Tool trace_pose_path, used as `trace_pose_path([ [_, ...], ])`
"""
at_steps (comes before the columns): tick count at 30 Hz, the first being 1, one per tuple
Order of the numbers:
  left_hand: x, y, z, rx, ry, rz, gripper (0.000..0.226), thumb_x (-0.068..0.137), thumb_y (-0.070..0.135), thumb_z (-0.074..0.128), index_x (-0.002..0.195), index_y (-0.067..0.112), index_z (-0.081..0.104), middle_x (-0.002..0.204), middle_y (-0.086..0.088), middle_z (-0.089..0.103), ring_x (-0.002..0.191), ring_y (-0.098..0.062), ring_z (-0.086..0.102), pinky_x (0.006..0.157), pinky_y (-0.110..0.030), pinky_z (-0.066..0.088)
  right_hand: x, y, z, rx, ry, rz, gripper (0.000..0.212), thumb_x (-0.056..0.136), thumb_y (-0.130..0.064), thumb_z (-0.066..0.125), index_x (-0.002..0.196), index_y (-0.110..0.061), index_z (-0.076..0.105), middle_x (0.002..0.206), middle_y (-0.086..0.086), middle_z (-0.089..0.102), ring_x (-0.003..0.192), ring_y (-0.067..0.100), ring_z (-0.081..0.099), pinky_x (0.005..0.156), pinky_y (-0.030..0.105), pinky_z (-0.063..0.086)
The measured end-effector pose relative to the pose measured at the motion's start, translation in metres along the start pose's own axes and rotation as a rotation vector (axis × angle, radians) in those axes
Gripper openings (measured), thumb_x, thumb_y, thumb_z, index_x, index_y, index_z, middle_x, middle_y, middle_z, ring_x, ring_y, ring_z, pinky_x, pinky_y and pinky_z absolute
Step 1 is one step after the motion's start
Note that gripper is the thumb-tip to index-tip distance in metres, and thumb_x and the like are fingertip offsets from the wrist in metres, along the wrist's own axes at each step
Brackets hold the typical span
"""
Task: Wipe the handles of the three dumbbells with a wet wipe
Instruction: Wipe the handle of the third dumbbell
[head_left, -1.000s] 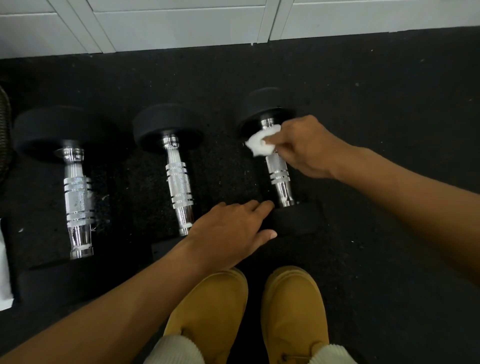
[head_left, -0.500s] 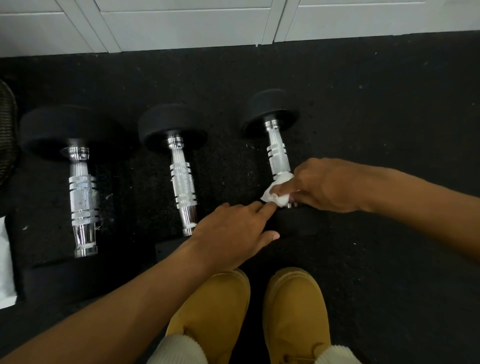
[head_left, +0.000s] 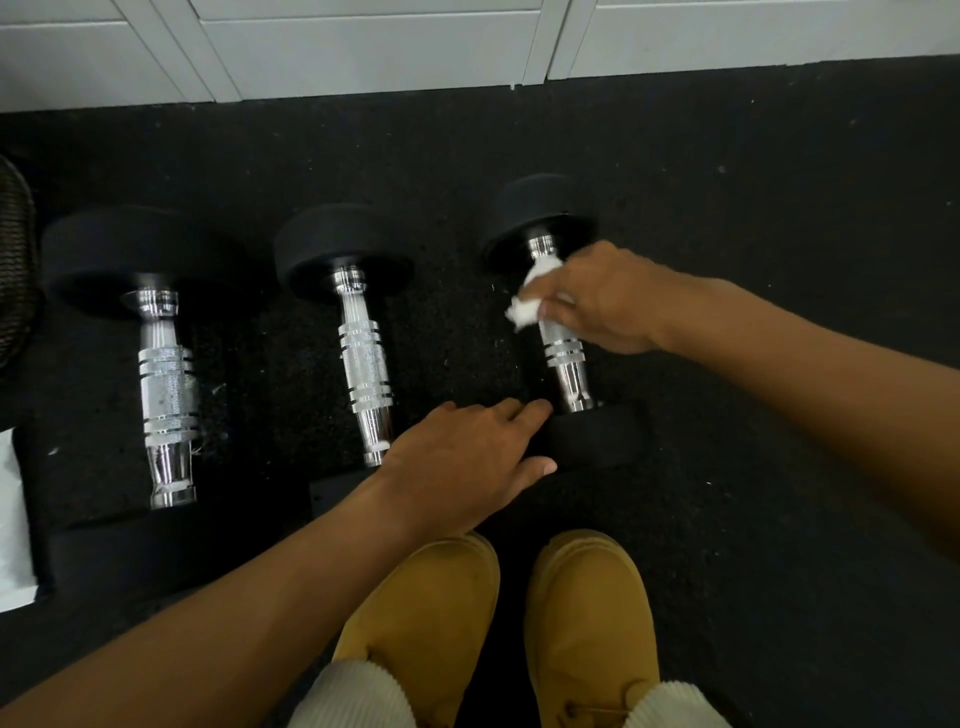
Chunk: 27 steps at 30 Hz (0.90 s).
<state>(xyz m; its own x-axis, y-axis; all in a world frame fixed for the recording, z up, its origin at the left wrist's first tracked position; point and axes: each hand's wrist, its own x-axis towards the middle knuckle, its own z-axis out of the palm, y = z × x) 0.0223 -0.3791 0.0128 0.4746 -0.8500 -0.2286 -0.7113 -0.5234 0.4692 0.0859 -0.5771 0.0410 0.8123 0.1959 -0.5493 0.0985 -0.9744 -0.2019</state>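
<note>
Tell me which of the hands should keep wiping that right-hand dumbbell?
The right hand: it already holds the wet wipe against that handle, while the left hand rests flat, steadying the near weight.

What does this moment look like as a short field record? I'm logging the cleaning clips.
setting: black floor, white panels behind
dumbbells: three in a row, lying flat
left dumbbell: untouched
middle dumbbell: untouched
right dumbbell: being wiped
wet wipe: bunched, on the far part of the right handle
right hand: pinching the wipe
left hand: flat, fingers on the right dumbbell's near head
boots: tan, bottom centre
</note>
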Motion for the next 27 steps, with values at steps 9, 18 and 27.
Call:
trace_pose_path([
  [9,0.001,0.001,0.003,0.011,0.042,0.014,0.054,0.096,0.053,0.026,0.14,0.022,0.024,0.121,-0.001,0.055,0.095,-0.023,0.06,0.079,-0.039,0.046,-0.036,-0.001,0.012,0.043,-0.349,-0.026,0.031,0.095,-0.039,0.044,0.124,-0.046,0.051,0.116,0.0,0.055,0.096,0.017,0.056,0.091,0.033,0.047],
  [18,0.0,-0.001,0.003,0.008,0.036,0.006,0.055,0.096,0.052,0.026,0.142,0.021,0.022,0.128,-0.003,0.052,0.1,-0.023,0.059,0.081,-0.039,0.045,-0.003,0.0,0.01,-0.213,0.267,-0.022,0.038,0.098,-0.033,0.035,0.136,-0.031,0.038,0.106,0.014,0.06,0.09,0.035,0.06,0.07,0.045,0.05],
  [27,0.001,0.0,0.003,0.033,0.041,0.008,0.054,0.096,0.052,0.026,0.141,0.021,0.023,0.126,-0.003,0.053,0.099,-0.025,0.059,0.079,-0.039,0.043,-0.032,0.004,0.031,0.206,0.052,-0.065,0.034,0.093,-0.017,0.052,0.124,-0.029,0.059,0.108,0.006,0.069,0.088,0.012,0.062,0.085,0.016,0.041],
])
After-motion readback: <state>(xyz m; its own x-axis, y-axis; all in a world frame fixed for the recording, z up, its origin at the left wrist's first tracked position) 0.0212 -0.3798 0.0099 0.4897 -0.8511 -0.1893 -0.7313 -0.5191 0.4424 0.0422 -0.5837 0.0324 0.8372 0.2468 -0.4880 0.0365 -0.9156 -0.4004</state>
